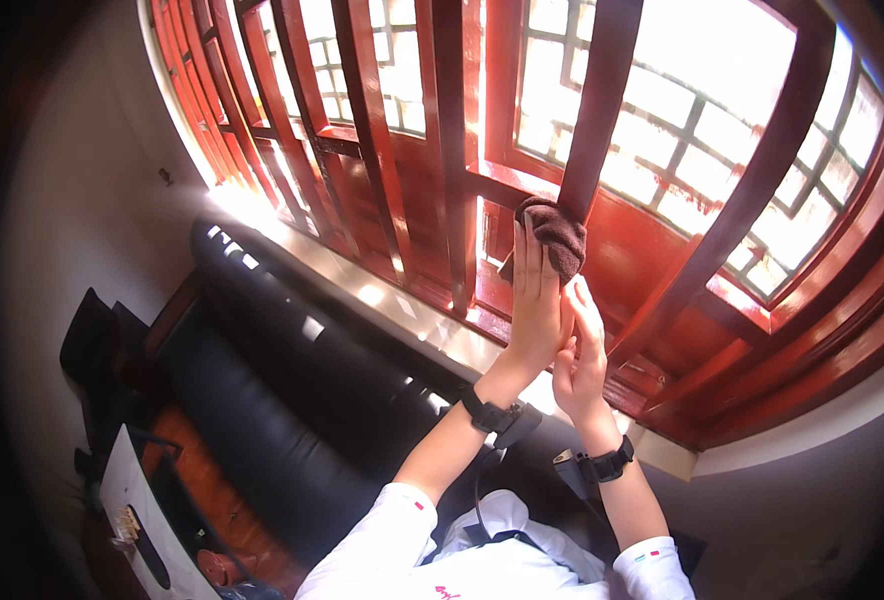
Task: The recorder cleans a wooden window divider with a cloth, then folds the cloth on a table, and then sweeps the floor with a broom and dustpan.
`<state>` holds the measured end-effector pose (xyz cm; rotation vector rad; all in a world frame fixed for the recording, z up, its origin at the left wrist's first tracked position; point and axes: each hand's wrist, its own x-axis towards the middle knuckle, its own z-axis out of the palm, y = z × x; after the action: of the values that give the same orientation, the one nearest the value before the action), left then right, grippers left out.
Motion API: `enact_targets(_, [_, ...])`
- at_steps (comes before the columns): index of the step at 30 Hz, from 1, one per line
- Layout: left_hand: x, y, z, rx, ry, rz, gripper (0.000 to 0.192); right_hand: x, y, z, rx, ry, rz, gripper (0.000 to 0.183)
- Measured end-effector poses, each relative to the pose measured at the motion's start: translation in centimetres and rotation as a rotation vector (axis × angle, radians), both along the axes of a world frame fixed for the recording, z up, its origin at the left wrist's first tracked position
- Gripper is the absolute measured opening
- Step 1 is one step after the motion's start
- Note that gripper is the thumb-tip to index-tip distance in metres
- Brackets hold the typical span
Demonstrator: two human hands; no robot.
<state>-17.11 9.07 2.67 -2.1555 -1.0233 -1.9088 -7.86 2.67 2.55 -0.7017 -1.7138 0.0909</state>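
Flat against a dark brown cloth (558, 238), my left hand (536, 300) has its fingers extended over the cloth's near side. The cloth is bunched at the lower end of an upright red wooden window bar (599, 112). Beside the left hand, just below the cloth, is my right hand (583, 352), with its fingers pointing up and no object seen in it. Both wrists wear black straps with small devices. Behind the hands stand glossy red wooden panels (626, 251) and lattice windows with bright light coming through.
A pale sill (412, 326) runs below the red frames. A black leather sofa (262, 420) lies along it. At the lower left are a white-topped table (131, 495) with small items on it, a reddish-brown round object (218, 568) and a wooden floor (239, 487).
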Motion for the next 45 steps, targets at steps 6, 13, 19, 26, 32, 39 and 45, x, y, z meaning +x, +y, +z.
enact_targets(6, [-0.2,-1.6,-3.0,-0.16,-0.24,-0.234,0.063,-0.5,-1.4,-2.5,-0.343,0.391,0.08,0.057])
enact_targets(13, [-3.0,-4.5,-1.7,-0.238,-0.053,-0.143,0.052,-1.0,0.1,0.1,-0.435,0.368,-0.017,0.044])
enact_targets(19, [-5.8,-5.7,-0.8,-0.649,-0.224,-0.509,0.051,1.9,-1.1,-0.4,-0.685,0.297,0.049,0.021])
enact_targets(26, [-5.4,-4.6,0.6,-0.044,0.024,0.154,0.037,-0.4,-1.9,1.5,-0.56,0.559,0.094,0.026])
enact_targets(32, [-1.4,-3.1,1.3,-0.327,-0.277,0.004,0.045,-1.7,1.3,2.0,-0.34,0.56,0.015,0.051])
enact_targets(39, [-1.9,-2.8,0.7,-0.542,-0.515,-0.629,0.052,-2.2,1.4,5.4,-0.479,0.483,0.257,0.042])
enact_targets(45, [-1.8,-0.7,1.4,-0.457,-0.362,-0.641,0.055,-1.2,3.8,8.1,-0.614,0.334,0.142,0.028])
